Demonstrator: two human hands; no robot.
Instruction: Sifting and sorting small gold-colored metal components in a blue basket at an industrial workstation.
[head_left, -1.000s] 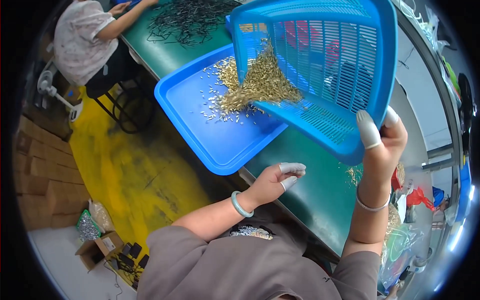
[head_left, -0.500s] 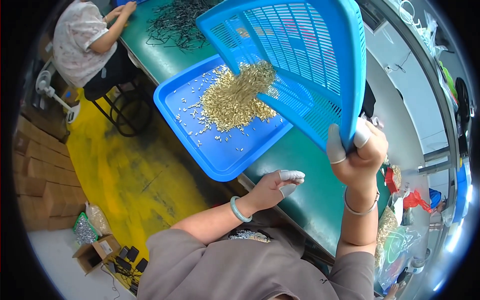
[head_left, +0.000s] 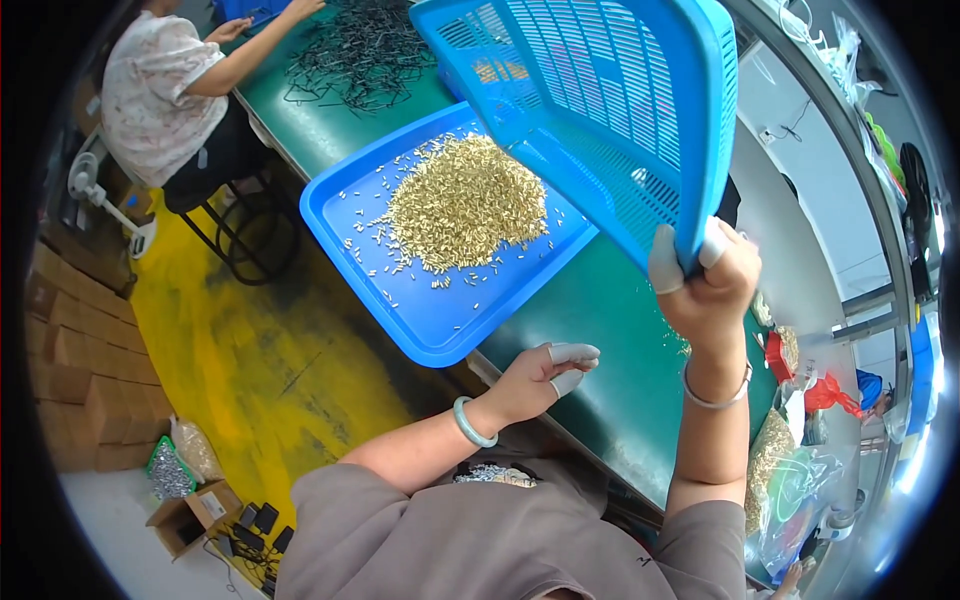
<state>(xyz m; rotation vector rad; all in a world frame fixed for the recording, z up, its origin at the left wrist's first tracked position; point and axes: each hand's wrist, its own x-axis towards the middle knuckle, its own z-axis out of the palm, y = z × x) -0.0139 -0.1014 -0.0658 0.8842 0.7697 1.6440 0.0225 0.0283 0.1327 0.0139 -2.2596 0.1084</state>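
Note:
My right hand grips the rim of a light-blue slotted plastic basket, thumb and fingers closed over its near corner. The basket is tilted up on its side above the far part of the table. Below and left of it, a heap of small brass-coloured metal pins lies in a blue tray, with loose ones scattered round the heap. My left hand hovers near the table edge, holding nothing, its fingers stretched out and apart from the thumb. White finger covers show on both hands.
The tray rests on a green table. Tangled black rods lie beyond it. At the left, another person sits on a stool. A bag of brass pieces and a red box stand at the right.
The stream of pins falling from the basket has stopped, and the heap lies in the tray. The basket has risen slightly. The other person's arm has moved right. My left hand has barely shifted.

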